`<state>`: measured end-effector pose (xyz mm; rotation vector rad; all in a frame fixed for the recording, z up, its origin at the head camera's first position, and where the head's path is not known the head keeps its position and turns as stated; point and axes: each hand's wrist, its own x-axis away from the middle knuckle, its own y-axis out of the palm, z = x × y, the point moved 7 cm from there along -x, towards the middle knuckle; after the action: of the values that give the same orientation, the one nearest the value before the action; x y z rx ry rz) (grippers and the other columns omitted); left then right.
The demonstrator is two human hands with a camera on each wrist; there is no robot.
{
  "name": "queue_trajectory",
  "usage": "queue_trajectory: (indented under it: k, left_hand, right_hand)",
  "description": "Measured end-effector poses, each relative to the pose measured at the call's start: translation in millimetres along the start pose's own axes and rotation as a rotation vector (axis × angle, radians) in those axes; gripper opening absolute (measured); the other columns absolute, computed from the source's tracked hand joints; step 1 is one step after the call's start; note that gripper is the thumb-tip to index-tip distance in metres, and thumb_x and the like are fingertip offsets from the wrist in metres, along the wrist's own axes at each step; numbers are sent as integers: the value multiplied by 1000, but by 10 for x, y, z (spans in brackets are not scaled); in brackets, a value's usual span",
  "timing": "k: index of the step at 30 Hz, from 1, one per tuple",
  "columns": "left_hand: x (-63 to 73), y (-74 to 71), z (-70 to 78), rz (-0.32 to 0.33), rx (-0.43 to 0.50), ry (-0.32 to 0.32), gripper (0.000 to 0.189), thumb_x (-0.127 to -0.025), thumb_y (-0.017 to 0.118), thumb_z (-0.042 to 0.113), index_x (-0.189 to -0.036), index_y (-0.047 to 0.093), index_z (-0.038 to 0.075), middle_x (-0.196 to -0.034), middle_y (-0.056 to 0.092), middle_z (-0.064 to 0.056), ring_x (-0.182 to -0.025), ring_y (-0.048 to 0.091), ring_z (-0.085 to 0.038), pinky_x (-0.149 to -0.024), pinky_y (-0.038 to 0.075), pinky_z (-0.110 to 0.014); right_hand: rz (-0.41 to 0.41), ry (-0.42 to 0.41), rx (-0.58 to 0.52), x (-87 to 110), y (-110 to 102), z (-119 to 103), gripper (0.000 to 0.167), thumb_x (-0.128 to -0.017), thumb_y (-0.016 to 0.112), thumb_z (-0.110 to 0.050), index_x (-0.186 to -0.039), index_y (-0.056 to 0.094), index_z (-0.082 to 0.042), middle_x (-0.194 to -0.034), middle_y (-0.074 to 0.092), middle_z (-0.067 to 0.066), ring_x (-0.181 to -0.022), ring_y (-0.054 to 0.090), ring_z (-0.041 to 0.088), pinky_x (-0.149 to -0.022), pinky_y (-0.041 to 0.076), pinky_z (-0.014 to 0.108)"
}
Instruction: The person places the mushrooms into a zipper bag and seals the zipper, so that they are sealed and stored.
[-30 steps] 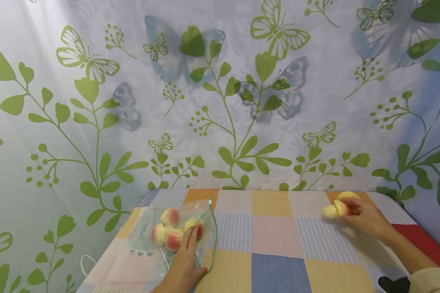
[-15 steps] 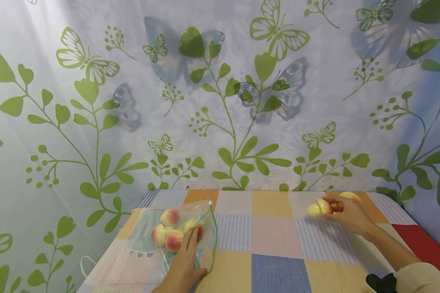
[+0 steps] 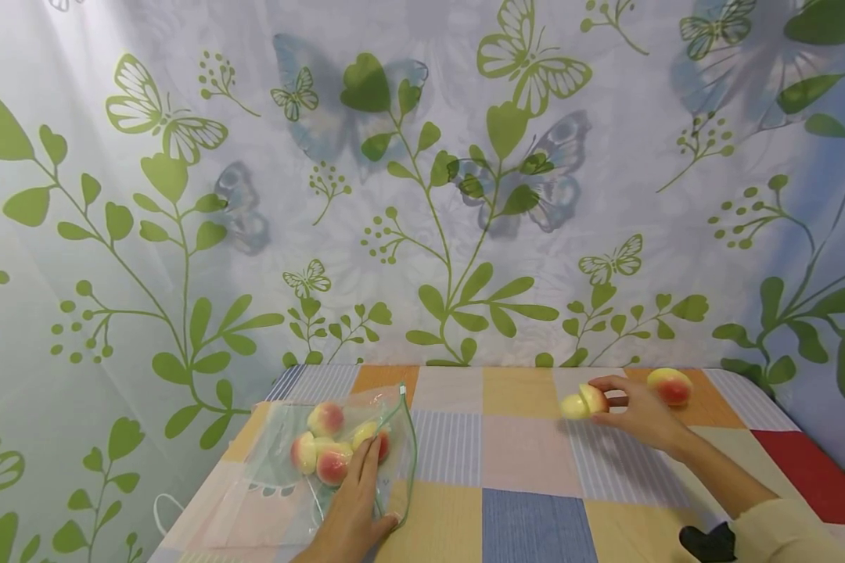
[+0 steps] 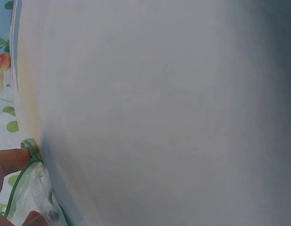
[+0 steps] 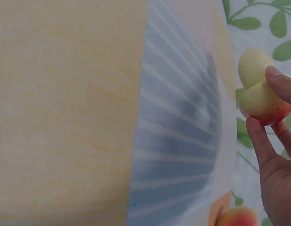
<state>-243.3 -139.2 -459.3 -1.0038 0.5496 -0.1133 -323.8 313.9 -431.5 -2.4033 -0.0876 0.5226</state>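
My left hand [image 3: 355, 496] lies on a clear zip bag [image 3: 282, 508], fingers straight and spread from the thumb. Several yellow-and-red peaches [image 3: 333, 463] show through the plastic near its fingertips. In the left wrist view, one digit touches the bag's green zip edge [image 4: 31, 149]. Above the table at the right, my right hand [image 3: 637, 414] pinches what look like two peaches [image 3: 593, 399] pressed together. The right wrist view shows thumb and fingers around the blushed peach [image 5: 265, 104], with the paler one [image 5: 253, 68] against it. Another peach [image 3: 670, 387] sits behind this hand.
A patchwork cloth [image 3: 528, 520] covers the table. Directly behind its far edge hangs a curtain [image 3: 436, 195] with leaves and butterflies. A white cable loop [image 3: 160, 512] is at the left edge, and a black heart-shaped piece [image 3: 707, 541] is by the right sleeve.
My right hand has moved left with the two peaches, and the peach behind it shows fully now. The left hand and the bag have stayed in place.
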Motion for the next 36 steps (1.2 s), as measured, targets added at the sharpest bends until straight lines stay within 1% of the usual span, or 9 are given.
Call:
queue_trajectory:
  k: [1,5,7,12,19,23,30,36]
  left_hand:
    - [0,1,-1,-2,1,0,120,-65,98,7,-159,23,-5,-157,30,-28,-133,47,-51,-101,50,-58]
    - [2,9,-8,-10,5,3,122,-66,98,7,-160,22,-3,-159,29,-28,-135,44,-51,-103,48,-59]
    - [2,11,-10,-13,3,6,122,-66,98,7,-161,21,-2,-159,28,-27,-137,43,-50,-105,47,-58]
    - [1,10,-7,-15,-4,9,123,-66,98,8,-161,21,-1,-160,28,-26,-137,44,-48,-106,46,-58]
    - [-5,8,5,-21,-4,4,121,-66,98,8,-161,22,-2,-159,29,-26,-136,45,-48,-105,47,-57]
    - [-4,6,2,-18,-5,6,121,-66,98,7,-161,23,-2,-159,29,-26,-136,45,-49,-105,47,-57]
    - [-2,17,-15,-23,-5,-2,120,-67,98,8,-160,23,-2,-159,29,-25,-136,45,-49,-106,46,-58]
    - [7,16,-12,-14,-8,15,120,-67,98,8,-160,23,-3,-159,29,-26,-136,45,-49,-105,46,-58]
  right_hand:
    - [-6,-1,-9,-9,23,-11,57,-81,89,-9,-128,62,9,-124,64,27,-101,70,45,-79,63,44]
    - [-29,43,-29,-41,110,-16,58,-83,88,-14,-131,62,4,-126,64,25,-105,68,45,-78,64,39]
    - [-41,52,-40,-59,158,-30,59,-84,88,-16,-132,62,3,-127,64,24,-107,67,46,-78,64,38]
    - [-61,36,-88,-103,286,-99,59,-84,88,-16,-134,62,2,-128,64,22,-108,67,45,-78,63,38]
    - [-64,38,-156,-168,431,-204,59,-83,88,-9,-134,62,2,-130,62,23,-112,65,45,-78,63,35]
    - [-73,35,-170,-206,514,-278,58,-83,88,-8,-134,62,1,-131,62,22,-112,65,44,-78,63,34]
    - [-98,-14,-178,-266,683,-427,55,-82,88,-5,-131,63,2,-126,65,19,-110,66,43,-79,62,33]
    - [-116,-3,-199,-330,841,-477,57,-81,90,-8,-131,64,-1,-127,65,17,-111,66,42,-77,62,32]
